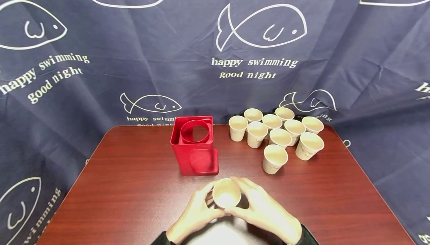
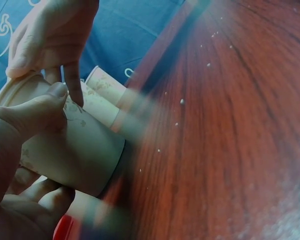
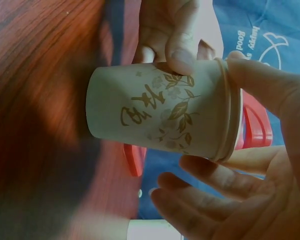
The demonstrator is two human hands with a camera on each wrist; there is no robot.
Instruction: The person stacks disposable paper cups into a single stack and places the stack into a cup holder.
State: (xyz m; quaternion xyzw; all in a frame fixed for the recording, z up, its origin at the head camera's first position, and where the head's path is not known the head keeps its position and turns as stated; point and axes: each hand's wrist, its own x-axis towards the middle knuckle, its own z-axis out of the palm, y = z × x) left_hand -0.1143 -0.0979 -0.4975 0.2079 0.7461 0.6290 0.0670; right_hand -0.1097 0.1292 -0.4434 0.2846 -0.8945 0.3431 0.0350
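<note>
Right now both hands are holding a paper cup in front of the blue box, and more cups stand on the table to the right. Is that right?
Not quite: the box is red, not blue, as the head view shows. The rest holds: the left hand and right hand hold a paper cup in front of it, and more cups stand on the table to the right.

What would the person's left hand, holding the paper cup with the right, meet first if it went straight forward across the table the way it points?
Probably the red cup holder: it stands straight beyond the left hand and held cup. Only bare table shows between them, though depth is uncertain.
</note>
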